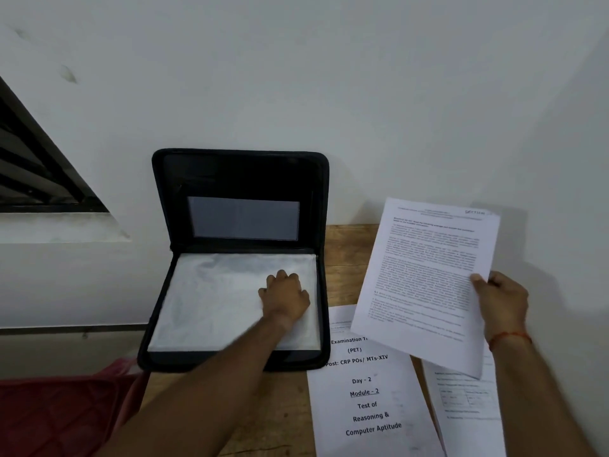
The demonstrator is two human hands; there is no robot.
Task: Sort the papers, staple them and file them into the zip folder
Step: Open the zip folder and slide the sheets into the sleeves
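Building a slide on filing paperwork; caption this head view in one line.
Left hand on the clear sleeves of the open zip folder, right hand holding printed pages above papers on the table.

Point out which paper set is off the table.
The dense-text set, gripped by the right hand; the cover page and form sheet lie flat on the table.

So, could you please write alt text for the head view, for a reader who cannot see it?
A person's right hand holds printed sheets above a wooden table while the left hand rests on white sleeves inside an open black zip folder. Two more papers lie beside it.
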